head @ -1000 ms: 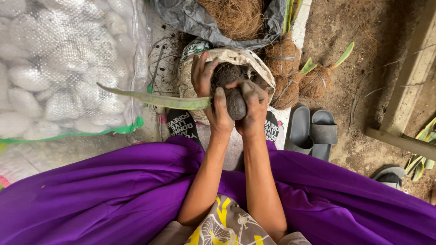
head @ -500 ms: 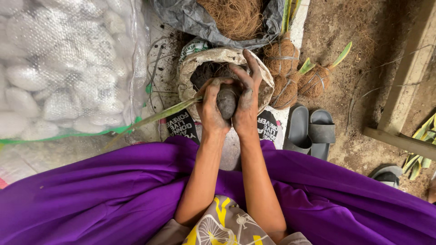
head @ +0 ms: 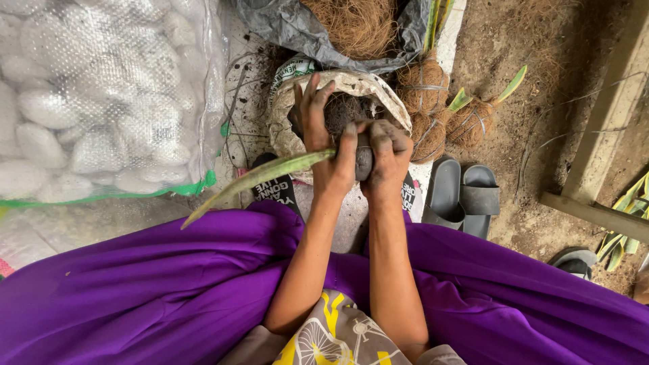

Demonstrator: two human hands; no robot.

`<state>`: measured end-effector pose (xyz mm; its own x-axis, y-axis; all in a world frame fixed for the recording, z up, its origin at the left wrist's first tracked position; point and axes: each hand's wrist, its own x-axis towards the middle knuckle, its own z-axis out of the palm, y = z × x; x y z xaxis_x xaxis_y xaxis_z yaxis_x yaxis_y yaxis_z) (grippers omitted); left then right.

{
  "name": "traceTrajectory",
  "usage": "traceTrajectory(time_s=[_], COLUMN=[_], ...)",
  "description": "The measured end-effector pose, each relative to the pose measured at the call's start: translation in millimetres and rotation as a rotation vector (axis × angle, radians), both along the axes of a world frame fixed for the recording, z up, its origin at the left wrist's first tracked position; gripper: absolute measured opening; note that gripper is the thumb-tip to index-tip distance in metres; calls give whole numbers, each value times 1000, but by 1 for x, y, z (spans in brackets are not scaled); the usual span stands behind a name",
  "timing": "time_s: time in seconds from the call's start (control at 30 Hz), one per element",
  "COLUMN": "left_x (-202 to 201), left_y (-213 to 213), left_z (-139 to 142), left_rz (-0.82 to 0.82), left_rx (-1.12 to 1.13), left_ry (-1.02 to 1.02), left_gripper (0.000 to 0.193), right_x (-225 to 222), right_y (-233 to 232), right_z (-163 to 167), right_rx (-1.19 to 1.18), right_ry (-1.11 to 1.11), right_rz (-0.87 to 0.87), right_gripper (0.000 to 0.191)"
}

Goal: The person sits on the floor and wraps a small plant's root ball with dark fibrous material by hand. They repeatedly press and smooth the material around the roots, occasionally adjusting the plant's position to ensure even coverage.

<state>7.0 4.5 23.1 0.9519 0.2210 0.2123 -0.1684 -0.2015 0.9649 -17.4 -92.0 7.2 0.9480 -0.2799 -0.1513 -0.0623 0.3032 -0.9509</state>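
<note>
- Upper left of the frame: a clear woven sack of white stones (head: 94,101) with a green hem along its bottom edge.
- Left of centre: a long green leaf (head: 260,177) slants from lower left up to the hands.
- Centre: the left hand (head: 323,145) has its fingers spread upward while its thumb presses the leaf's upper end against a dark soil ball (head: 364,157).
- Just right of it, the right hand (head: 388,157) is curled shut around the soil ball's other side; both hands are smeared with dirt.
- Behind the hands, an open pale sack of dark soil (head: 341,94).
- Upper centre: a grey bag of brown coconut fibre (head: 351,23).
- Right of the sack: fibre-wrapped plant balls (head: 439,115) with green shoots.
- Right centre: grey slippers (head: 463,196) on the dirt floor.
- Bottom: purple cloth (head: 135,297) across the lap.
</note>
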Motion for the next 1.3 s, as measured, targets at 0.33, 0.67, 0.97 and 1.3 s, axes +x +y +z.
traceTrajectory(time_s=[0.33,0.67,0.97,1.3], left_x=[3,14,15,17], left_y=[-3,45,60,69], left_z=[-26,-52,-49,-52], left_rz=[-200,74,111,133], left_rx=[-1062,-840,-487,-457], left_ry=[96,369,369,393], left_gripper=[21,15,15,17], right_x=[15,14,2,7], right_y=[2,-4,14,33], right_z=[12,-44,-76,-63], right_rx=[-106,-651,-1006,-1048], right_ry=[-186,428,465,921], right_rz=[-66,110,84,534], right_gripper=[66,31,53,99])
